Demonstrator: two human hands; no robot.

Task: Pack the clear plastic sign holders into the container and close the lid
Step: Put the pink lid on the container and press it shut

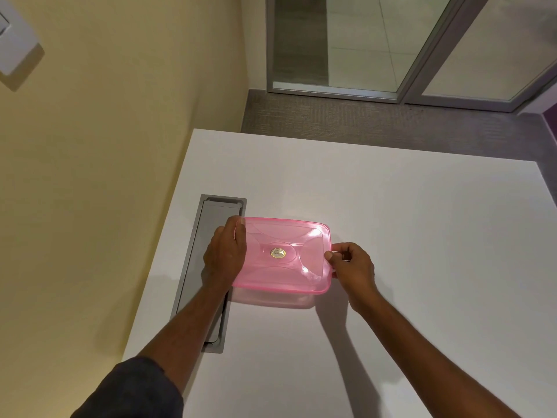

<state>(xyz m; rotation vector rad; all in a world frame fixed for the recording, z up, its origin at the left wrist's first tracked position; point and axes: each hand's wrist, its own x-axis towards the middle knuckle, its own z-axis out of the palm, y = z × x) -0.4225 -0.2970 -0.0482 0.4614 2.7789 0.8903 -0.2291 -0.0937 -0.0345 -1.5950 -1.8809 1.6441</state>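
A translucent pink lid (283, 254) with a small gold sticker at its middle lies on top of a clear container (271, 300), whose lower wall shows faintly beneath the lid's near edge. The container stands on the white table (407, 236). My left hand (226, 254) grips the left end of the lid, thumb on top. My right hand (351, 263) pinches the right edge of the lid between thumb and fingers. No sign holders can be made out through the pink plastic.
A grey cable tray cover (208, 236) is set into the table just left of the container, partly under my left arm. The table's far edge (331, 140) meets grey carpet. A beige wall stands at left and glass doors (391, 43) beyond.
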